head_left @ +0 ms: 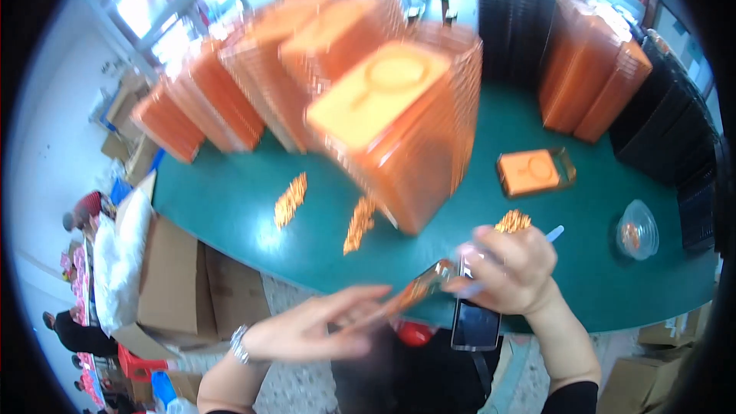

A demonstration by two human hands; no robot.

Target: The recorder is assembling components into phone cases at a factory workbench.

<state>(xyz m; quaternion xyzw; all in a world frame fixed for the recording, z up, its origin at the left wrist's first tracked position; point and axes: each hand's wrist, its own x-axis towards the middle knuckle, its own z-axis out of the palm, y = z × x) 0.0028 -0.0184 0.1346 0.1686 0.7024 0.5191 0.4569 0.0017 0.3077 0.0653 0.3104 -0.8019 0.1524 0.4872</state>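
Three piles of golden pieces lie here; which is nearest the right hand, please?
The rightmost pile, just beyond the right hand; the middle pile and leftmost pile lie farther left.

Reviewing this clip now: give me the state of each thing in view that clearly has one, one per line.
Left hand: partly closed on a flat orange piece
Flat orange piece: tilted, motion-blurred
Right hand: curled around a pale stick
Phone: screen dark
Clear bowl: open, orange bits inside
Lone orange package: lying flat
Orange packages: stacked
Black trays: stacked
Gold pieces: heaped
Cardboard box: appears open
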